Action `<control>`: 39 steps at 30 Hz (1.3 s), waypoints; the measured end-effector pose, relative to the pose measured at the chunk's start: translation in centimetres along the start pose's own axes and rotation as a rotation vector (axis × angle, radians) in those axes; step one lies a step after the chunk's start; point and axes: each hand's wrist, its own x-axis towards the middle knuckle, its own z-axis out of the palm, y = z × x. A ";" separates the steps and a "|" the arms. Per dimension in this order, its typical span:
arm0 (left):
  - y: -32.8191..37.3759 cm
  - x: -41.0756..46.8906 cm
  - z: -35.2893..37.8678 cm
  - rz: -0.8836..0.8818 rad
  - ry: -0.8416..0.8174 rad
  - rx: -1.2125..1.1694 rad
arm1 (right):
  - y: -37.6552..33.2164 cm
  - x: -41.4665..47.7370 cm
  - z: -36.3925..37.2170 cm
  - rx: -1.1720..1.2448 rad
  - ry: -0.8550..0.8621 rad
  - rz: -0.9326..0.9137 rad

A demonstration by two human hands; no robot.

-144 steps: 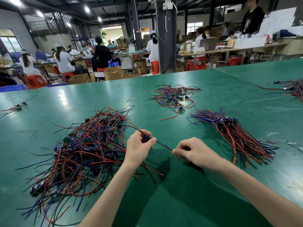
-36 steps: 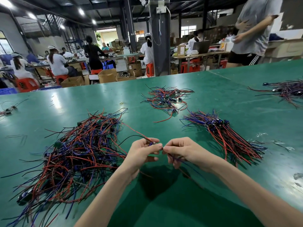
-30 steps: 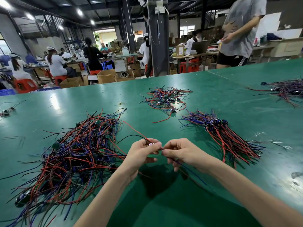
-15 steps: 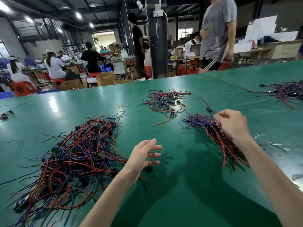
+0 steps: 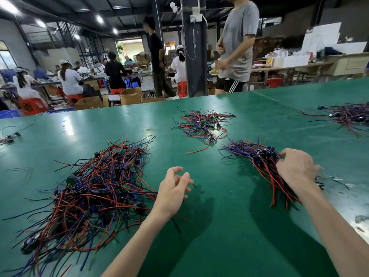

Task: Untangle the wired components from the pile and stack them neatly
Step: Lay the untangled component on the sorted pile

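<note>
A big tangled pile [image 5: 95, 186] of red, blue and black wired components lies on the green table [image 5: 219, 236] at the left. My left hand [image 5: 173, 188] hovers just right of it, fingers loosely spread and holding nothing. To the right lies the neat stack [image 5: 257, 162], its wires aligned and its black parts together at the far end. My right hand [image 5: 295, 166] is down on that stack, fingers curled onto a wired component at the black parts. The hand hides which one it grips.
A smaller loose bunch of wires [image 5: 201, 124] lies farther back in the middle, and another bunch [image 5: 347, 116] at the far right edge. Stray components [image 5: 10, 136] sit at the far left. A person in grey [image 5: 237, 47] stands beyond the table's far edge.
My hands pulled one component free of the tangle, then parted. The right hand carried it to the neat stack and has lowered onto it; the left hand opened and stays near the pile.
</note>
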 end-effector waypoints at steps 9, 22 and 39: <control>0.6 -0.2 -1.8 0.350 0.454 0.899 | -2.7 -3.2 1.5 0.053 0.183 -0.356; -0.2 0.9 -4.5 -0.252 0.203 1.415 | -5.7 -8.6 4.8 0.177 -0.057 -0.695; 2.2 0.4 -3.8 0.381 0.617 0.276 | -6.0 -9.1 4.5 0.309 -0.145 -0.679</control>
